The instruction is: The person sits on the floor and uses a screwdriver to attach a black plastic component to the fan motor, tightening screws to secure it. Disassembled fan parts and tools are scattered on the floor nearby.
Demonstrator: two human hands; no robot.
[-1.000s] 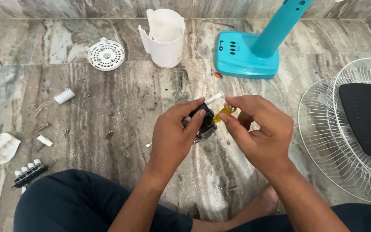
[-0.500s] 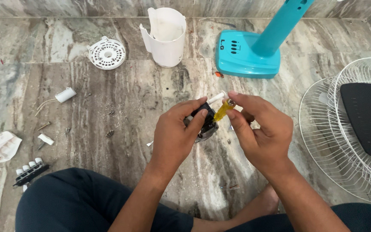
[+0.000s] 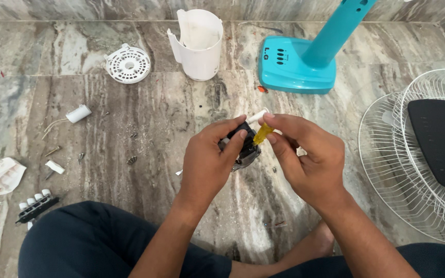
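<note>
My left hand (image 3: 209,162) grips a small black motor-like part (image 3: 244,149) above the marble floor. My right hand (image 3: 307,162) pinches a thin yellow piece (image 3: 262,134) against the top of that part, thumb and forefinger closed on it. A short white sleeve or wire end (image 3: 256,116) sticks out behind the part. Most of the black part is hidden by my fingers.
A turquoise fan base with its pole (image 3: 297,64) stands at the back. A white plastic housing (image 3: 198,44) and a round white vent cover (image 3: 128,64) lie nearby. White wire fan grilles (image 3: 418,154) sit at right. Screws (image 3: 131,160), a capacitor (image 3: 78,114) and a black switch strip with white buttons (image 3: 34,207) are scattered left.
The hands stay close together on the black part; the yellow piece has shifted slightly lower against it. Nothing on the floor has moved.
</note>
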